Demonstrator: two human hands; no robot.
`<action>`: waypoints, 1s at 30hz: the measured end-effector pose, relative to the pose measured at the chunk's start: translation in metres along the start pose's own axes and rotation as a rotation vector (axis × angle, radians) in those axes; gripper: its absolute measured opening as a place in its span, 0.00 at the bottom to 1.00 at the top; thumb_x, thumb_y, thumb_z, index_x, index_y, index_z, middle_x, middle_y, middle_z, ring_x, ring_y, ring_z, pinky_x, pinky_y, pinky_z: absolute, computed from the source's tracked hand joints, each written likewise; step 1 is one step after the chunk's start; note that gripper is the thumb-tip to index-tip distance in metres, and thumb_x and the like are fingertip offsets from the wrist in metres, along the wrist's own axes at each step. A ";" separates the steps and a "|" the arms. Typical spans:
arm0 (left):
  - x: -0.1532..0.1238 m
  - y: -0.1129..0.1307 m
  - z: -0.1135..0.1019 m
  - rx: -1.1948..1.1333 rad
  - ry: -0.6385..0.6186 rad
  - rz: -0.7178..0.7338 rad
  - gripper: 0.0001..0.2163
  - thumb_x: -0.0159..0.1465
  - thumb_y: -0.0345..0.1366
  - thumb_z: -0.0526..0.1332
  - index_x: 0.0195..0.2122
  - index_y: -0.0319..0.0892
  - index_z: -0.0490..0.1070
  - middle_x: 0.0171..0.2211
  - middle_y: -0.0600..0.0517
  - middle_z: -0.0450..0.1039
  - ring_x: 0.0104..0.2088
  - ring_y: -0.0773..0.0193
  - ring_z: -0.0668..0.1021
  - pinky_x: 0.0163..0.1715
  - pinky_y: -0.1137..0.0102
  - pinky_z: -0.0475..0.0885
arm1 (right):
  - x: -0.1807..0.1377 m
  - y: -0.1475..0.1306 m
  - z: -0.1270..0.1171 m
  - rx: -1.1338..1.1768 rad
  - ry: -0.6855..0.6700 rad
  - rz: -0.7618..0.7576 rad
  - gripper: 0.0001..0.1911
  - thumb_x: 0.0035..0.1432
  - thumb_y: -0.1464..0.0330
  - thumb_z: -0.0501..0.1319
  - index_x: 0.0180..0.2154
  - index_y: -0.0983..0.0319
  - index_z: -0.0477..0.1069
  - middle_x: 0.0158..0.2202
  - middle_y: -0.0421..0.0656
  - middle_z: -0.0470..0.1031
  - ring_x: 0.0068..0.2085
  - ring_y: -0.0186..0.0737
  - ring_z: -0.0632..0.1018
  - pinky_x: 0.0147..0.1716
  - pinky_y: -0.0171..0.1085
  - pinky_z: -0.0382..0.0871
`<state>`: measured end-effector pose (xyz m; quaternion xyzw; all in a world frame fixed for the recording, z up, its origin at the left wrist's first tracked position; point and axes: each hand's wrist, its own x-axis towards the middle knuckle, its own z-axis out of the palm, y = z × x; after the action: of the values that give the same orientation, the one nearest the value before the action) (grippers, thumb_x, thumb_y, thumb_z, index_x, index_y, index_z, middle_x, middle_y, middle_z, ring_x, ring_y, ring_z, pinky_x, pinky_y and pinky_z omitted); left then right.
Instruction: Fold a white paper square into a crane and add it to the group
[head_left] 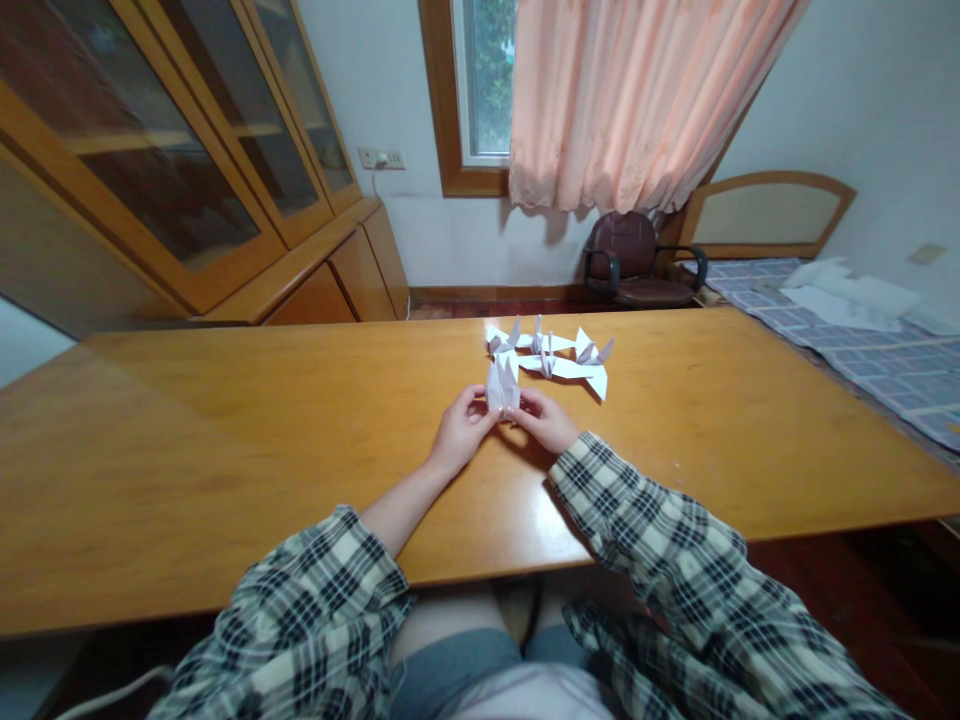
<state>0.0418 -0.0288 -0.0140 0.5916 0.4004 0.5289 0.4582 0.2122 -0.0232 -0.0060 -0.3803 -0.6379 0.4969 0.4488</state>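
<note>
A folded piece of white paper [503, 385] stands upright between my two hands, its pointed flaps facing away from me. My left hand [461, 428] pinches its lower left edge, thumb in front. On the other side my right hand [547, 420] grips the lower right edge, fingers bent round it. Just beyond the paper, several finished white paper cranes lie close together with wings spread, among them one at the right [590, 362] and one at the left [501, 340]. The held paper partly overlaps the left crane in view.
The wooden table [262, 440] extends to both sides. Behind it are a glass-doored cabinet [300, 215] at the left, a brown armchair [637, 260] under the pink curtain [615, 100], and a bed [862, 340] at the right. The table's front edge runs close to my lap.
</note>
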 end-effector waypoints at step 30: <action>0.001 0.004 0.001 0.019 -0.064 -0.087 0.17 0.53 0.40 0.67 0.41 0.37 0.71 0.30 0.52 0.72 0.32 0.66 0.74 0.35 0.72 0.69 | 0.000 -0.002 -0.001 0.125 0.081 0.121 0.19 0.43 0.55 0.69 0.30 0.63 0.71 0.25 0.39 0.73 0.26 0.34 0.73 0.29 0.35 0.67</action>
<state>0.0429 -0.0285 -0.0102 0.5945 0.4160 0.4856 0.4876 0.2130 -0.0234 -0.0036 -0.4091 -0.5628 0.5463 0.4664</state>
